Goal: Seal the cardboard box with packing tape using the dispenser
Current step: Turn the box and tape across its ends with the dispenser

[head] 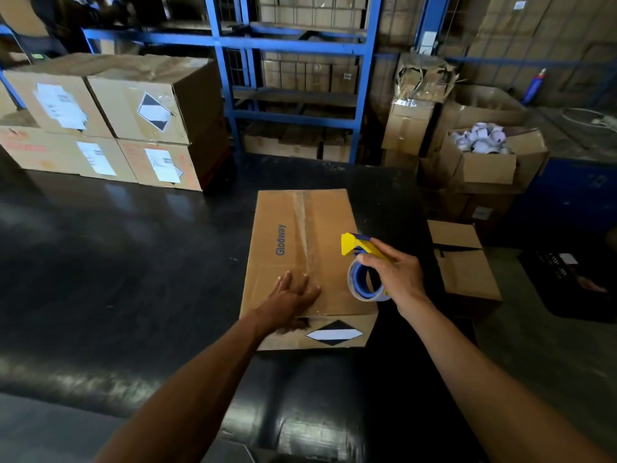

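A brown cardboard box [277, 212] printed "Glodway" lies on the black table [117, 248], flaps closed, with a strip of clear tape running along its middle seam. My left hand [290, 299] rests flat on the box's near edge, fingers spread. My right hand [394, 272] grips a yellow and blue tape dispenser [359, 262] with a roll of clear tape, held just above the box's right side. A black and white diamond label marks the box's front face.
Stacked labelled cartons [110, 118] stand at the table's back left. Blue metal shelving [293, 78] with boxes rises behind. Right of the table are an open carton of white rolls [484, 152] and a small open box [464, 262] on the floor.
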A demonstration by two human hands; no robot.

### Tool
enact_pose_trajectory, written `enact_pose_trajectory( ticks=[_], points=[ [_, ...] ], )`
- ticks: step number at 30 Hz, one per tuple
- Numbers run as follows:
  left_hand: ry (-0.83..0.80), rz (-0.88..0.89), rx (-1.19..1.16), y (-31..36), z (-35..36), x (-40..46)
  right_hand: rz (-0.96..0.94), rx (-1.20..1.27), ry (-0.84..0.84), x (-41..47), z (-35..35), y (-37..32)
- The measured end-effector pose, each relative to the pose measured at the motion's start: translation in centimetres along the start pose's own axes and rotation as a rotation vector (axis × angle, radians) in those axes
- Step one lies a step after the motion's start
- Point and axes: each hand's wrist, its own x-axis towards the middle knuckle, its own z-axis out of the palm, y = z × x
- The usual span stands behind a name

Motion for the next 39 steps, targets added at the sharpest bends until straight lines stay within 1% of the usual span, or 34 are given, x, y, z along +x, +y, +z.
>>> enact_pose_trajectory(
  ticks=[3, 5, 8, 11, 14, 17, 20, 23, 25, 27, 28, 31, 32, 33, 35, 36, 37, 39],
  points=[
    [-0.014, 0.099, 0.057, -0.5, 0.3, -0.8, 0.003, -0.009, -0.026, -0.4, -0.1, 0.5],
    [-0.002, 0.132, 0.037, 0.2, 0.4, -1.3, 0.004, -0.013, -0.061, -0.7, -0.1, 0.8],
    [0.057, 0.115, -0.009, 1.3, 0.9, -1.5, 0.002, -0.016, -0.117, -1.2, -0.1, 1.1],
    [0.111, 0.068, 0.007, 1.9, 1.6, -2.0, -0.001, -0.021, -0.183, -1.7, -0.1, 1.7],
    [0.115, 0.026, 0.042, 2.9, 1.6, -2.5, -0.018, -0.033, -0.236, -2.4, 0.0, 2.3],
    [0.099, -0.019, 0.041, 4.7, 1.4, -1.9, -0.023, -0.031, -0.234, -2.9, -0.4, 3.1],
    [0.104, -0.061, 0.000, 6.4, 1.2, -1.0, -0.033, -0.048, -0.179, -3.0, -0.8, 3.5],
    [0.097, -0.067, -0.034, 7.4, 0.7, -0.7, -0.022, -0.052, -0.115, -3.0, -1.1, 3.2],
    [0.090, -0.061, -0.109, 7.4, 0.4, -0.4, -0.021, -0.058, -0.103, -3.2, -1.3, 3.1],
    [0.048, -0.040, -0.278, 6.9, -0.7, -0.6, -0.032, -0.050, -0.109, -3.8, -1.7, 3.0],
    [0.027, -0.032, -0.464, 6.6, -1.5, -0.8, -0.053, -0.034, -0.119, -4.2, -1.9, 2.9],
    [0.032, -0.092, -1.375, 6.5, -4.1, -2.9, -0.217, -0.048, -0.193, -5.6, -3.1, 3.1],
    [0.041, -0.113, -1.602, 6.7, -4.9, -3.7, -0.289, -0.071, -0.213, -6.0, -3.3, 3.2],
    [0.031, -0.130, -1.775, 6.8, -5.5, -4.3, -0.379, -0.121, -0.216, -6.4, -3.5, 3.4],
    [0.001, -0.133, -2.051, 6.8, -5.8, -4.8, -0.600, -0.310, -0.191, -6.6, -3.3, 3.9],
    [-0.011, -0.124, -2.138, 6.9, -6.2, -5.4, -0.679, -0.403, -0.185, -6.5, -3.0, 4.1],
    [-0.006, -0.124, -2.167, 6.9, -6.3, -5.8, -0.713, -0.456, -0.185, -6.5, -2.8, 4.1],
    [0.034, -0.149, -2.188, 6.8, -6.5, -6.5, -0.761, -0.473, -0.190, -6.3, -2.2, 3.9]
  ],
)
